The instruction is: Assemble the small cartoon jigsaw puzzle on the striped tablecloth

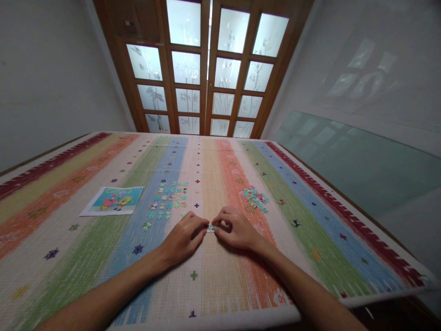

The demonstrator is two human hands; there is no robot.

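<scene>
Small pale jigsaw puzzle pieces [210, 228] lie between my two hands at the middle of the table; how many there are is hard to make out. My left hand [186, 233] pinches them from the left with thumb and forefinger. From the right, my right hand [236, 228] pinches them the same way, its fingertips nearly meeting the left ones. Left of my hands, several loose puzzle pieces [167, 202] are spread in rough rows. A heap of puzzle pieces [254, 199] sits to the right, beyond my right hand.
A striped cloth [220, 294] covers the table. At the left lies a printed picture sheet [113, 201] with a yellow and a pink cartoon figure. Behind the table stands a wooden door [207, 69] with frosted panes. A glass panel [361, 161] leans along the right wall.
</scene>
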